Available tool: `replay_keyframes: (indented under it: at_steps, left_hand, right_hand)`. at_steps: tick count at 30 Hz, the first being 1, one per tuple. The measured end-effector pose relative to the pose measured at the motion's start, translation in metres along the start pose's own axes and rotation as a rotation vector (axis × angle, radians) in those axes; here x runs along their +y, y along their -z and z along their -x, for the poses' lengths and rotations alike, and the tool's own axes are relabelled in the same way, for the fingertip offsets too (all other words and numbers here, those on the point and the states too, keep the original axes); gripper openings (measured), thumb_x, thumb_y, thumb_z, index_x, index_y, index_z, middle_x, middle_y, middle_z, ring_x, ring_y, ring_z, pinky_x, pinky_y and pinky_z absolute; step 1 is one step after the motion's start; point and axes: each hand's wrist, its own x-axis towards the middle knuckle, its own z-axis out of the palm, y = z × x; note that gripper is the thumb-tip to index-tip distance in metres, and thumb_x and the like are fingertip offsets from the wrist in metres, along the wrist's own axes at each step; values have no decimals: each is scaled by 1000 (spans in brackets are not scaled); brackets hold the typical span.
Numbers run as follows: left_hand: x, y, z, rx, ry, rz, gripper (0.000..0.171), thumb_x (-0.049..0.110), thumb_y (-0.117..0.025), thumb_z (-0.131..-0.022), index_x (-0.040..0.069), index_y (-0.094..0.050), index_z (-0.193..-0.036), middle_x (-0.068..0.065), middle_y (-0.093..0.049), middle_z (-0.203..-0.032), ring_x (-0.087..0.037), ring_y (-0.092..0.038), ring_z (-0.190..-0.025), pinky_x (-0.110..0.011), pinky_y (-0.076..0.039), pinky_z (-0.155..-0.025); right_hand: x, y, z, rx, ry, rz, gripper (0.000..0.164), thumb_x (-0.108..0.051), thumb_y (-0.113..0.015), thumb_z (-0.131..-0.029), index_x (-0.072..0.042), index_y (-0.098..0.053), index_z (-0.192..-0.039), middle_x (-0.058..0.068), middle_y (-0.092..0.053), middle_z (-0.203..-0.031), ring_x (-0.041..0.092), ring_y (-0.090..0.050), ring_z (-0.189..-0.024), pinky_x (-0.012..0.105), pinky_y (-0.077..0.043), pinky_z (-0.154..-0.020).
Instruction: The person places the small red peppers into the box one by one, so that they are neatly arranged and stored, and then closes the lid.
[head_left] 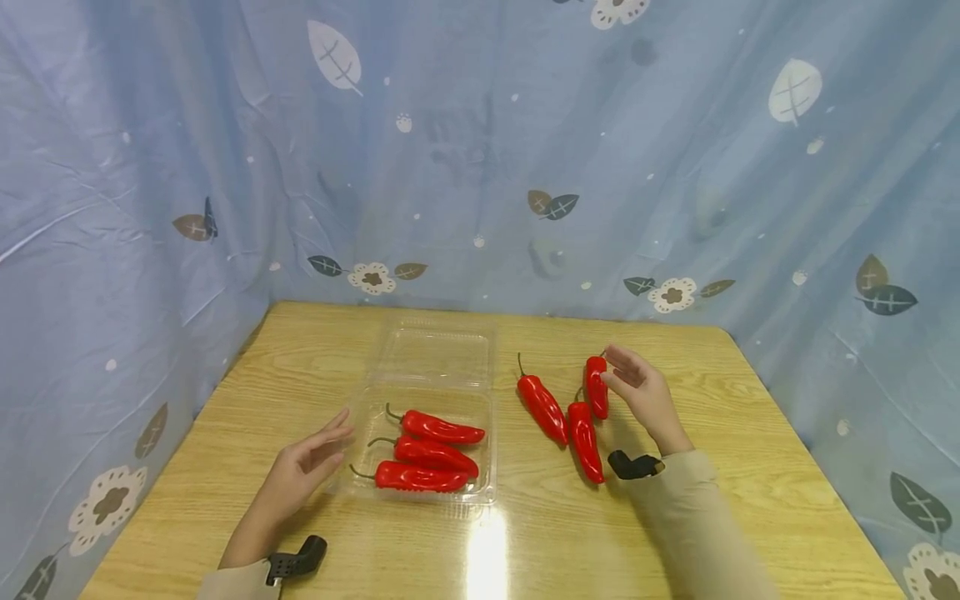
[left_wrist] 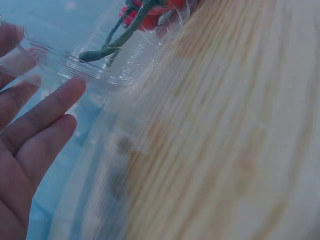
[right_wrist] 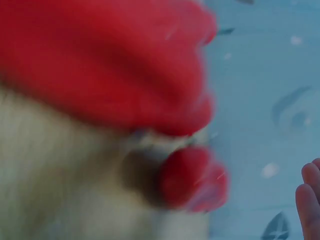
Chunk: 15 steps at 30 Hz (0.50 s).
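Note:
A clear plastic clamshell box [head_left: 457, 398] lies unfolded on the table, its lid [head_left: 435, 352] laid back. Three red chili peppers [head_left: 431, 454] lie side by side inside, green stems to the left. My left hand [head_left: 300, 468] is at the box's left side, fingers extended; in the left wrist view the fingertips [left_wrist: 75, 87] are right at the clear rim. To the right of the box, three more chili peppers rest on the wood: a slanted one [head_left: 543, 408], a front one [head_left: 585, 440] and a rear one [head_left: 596, 387]. My right hand [head_left: 643, 398] is beside the rear pepper, fingers extended, its thumb overlapping that pepper.
The wooden table [head_left: 420, 550] ends at a blue patterned curtain [head_left: 465, 167], which hangs behind it and along both sides. Each wrist carries a black camera mount [head_left: 636, 465]. A bright light reflection lies on the wood in front of the box.

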Motion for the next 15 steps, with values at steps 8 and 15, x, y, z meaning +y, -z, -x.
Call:
replay_keyframes:
  at_steps: [8,15]
  left_hand:
    - [-2,0,0,-12,26,-2,35,-8,-54,-91,-14,-51,-126,-31,-31,-146,1,-52,-119,-10,-47,-94]
    - [-3,1,1,-18,20,10,35,-4,-54,-93,-14,-51,-125,-31,-30,-146,-5,-54,-120,-13,-49,-94]
  right_hand:
    - [30,6,-4,-99,-69,43,58,-18,-61,-94,3,-37,-142,23,-39,-146,38,-37,-135,45,-33,-111]
    - [45,5,-6,-151,-98,49,62,-19,-61,-93,5,-33,-144,23,-34,-149,39,-31,-138,47,-29,-113]
